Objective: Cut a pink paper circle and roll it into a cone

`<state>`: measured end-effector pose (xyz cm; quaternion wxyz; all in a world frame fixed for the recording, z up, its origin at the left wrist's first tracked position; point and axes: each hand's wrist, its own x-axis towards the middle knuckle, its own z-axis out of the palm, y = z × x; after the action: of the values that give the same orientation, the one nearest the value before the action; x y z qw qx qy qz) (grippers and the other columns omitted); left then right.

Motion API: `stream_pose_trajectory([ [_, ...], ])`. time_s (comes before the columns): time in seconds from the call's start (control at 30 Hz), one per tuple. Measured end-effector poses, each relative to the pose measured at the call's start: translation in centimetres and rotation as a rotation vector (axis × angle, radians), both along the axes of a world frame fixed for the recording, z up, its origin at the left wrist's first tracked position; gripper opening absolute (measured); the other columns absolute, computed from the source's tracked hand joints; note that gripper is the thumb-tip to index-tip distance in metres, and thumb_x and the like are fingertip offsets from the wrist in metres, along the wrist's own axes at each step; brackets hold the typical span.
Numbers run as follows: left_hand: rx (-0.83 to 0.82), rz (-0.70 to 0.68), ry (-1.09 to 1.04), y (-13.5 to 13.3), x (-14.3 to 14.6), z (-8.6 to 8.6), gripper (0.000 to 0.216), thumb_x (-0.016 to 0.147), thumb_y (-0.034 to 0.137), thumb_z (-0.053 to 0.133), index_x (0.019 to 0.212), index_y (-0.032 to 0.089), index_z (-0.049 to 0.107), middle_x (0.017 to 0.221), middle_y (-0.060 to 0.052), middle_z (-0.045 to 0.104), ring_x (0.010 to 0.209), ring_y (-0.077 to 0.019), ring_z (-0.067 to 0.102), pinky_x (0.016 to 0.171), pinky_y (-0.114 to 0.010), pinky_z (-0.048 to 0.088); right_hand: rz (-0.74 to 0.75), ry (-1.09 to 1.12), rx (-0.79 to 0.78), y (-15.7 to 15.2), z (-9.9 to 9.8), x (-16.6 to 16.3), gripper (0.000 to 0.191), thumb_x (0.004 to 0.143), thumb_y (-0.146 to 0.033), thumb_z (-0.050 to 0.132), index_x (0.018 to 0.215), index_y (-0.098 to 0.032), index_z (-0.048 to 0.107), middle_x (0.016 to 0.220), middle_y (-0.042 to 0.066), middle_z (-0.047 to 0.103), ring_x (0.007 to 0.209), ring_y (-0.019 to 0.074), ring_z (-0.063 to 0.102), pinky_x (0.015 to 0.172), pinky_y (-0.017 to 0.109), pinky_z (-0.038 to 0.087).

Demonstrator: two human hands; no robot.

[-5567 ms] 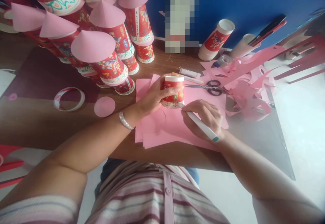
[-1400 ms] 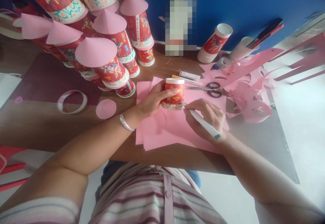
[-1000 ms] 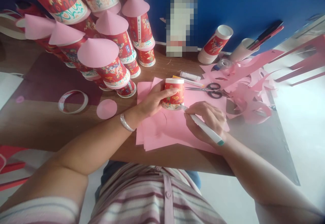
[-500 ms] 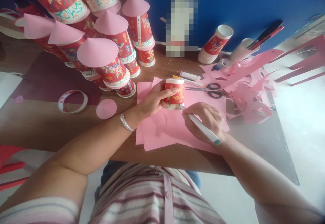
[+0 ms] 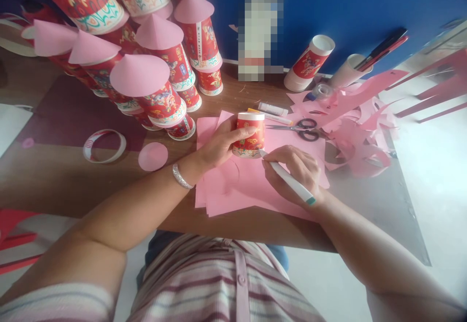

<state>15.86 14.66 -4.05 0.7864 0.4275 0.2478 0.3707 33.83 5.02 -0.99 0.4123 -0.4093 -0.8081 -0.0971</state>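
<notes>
My left hand (image 5: 222, 142) is closed around a red paper cup (image 5: 251, 134) with a white rim and a patterned white band at its lower edge. Its thumb lies across the cup's front. My right hand (image 5: 294, 171) grips a white marker (image 5: 292, 182) with a green end. The marker's tip meets the cup's lower band at the right side. Beneath both hands lie pink paper sheets (image 5: 219, 195). Scissors (image 5: 306, 130) with dark handles rest on the sheets, beside a glue stick (image 5: 273, 109) and a yellow-and-white pen (image 5: 272, 116).
Several red cup towers with pink cone roofs (image 5: 140, 75) crowd the left back. A paper ring (image 5: 104, 146) and a pink disc (image 5: 153, 156) lie left. Right are pink scraps (image 5: 365, 132), a tape roll (image 5: 323, 91), a red-and-white cup stack (image 5: 309, 64) and a pen holder (image 5: 348, 71).
The right hand and the marker's green end have shifted very slightly up and left. The cup and left hand look unmoved.
</notes>
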Motion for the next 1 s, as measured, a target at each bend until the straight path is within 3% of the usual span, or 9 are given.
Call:
stream_pose_trajectory([
  [0.4, 0.014, -0.008, -0.030, -0.20, -0.02, 0.20, 0.041, 0.083, 0.039, 0.086, 0.111, 0.017, 0.067, 0.099, -0.006, 0.074, 0.088, -0.0194, 0.071, 0.078, -0.031, 0.057, 0.045, 0.050, -0.029, 0.05, -0.59, -0.05, 0.019, 0.094, -0.006, 0.063, 0.097, -0.024, 0.060, 0.072, -0.003, 0.069, 0.056, 0.0132, 0.065, 0.053, 0.027, 0.054],
  [0.77, 0.032, -0.021, -0.023, -0.04, -0.01, -0.03, 0.044, 0.082, 0.041, 0.087, 0.112, 0.016, 0.067, 0.099, -0.006, 0.072, 0.087, -0.0183, 0.069, 0.079, -0.031, 0.057, 0.053, 0.026, 0.003, -0.01, 0.08, 0.00, 0.019, 0.095, -0.006, 0.063, 0.094, -0.024, 0.060, 0.071, -0.003, 0.069, 0.058, 0.0135, 0.067, 0.051, 0.027, 0.052],
  [1.0, 0.059, 0.015, 0.015, 0.05, 0.19, -0.56, 0.045, 0.081, 0.043, 0.090, 0.109, 0.018, 0.066, 0.102, -0.005, 0.072, 0.091, -0.0186, 0.069, 0.083, -0.032, 0.056, 0.075, 0.049, -0.006, 0.11, 0.00, -0.30, 0.019, 0.095, -0.005, 0.063, 0.097, -0.024, 0.061, 0.073, -0.002, 0.071, 0.059, 0.0136, 0.069, 0.055, 0.027, 0.058],
])
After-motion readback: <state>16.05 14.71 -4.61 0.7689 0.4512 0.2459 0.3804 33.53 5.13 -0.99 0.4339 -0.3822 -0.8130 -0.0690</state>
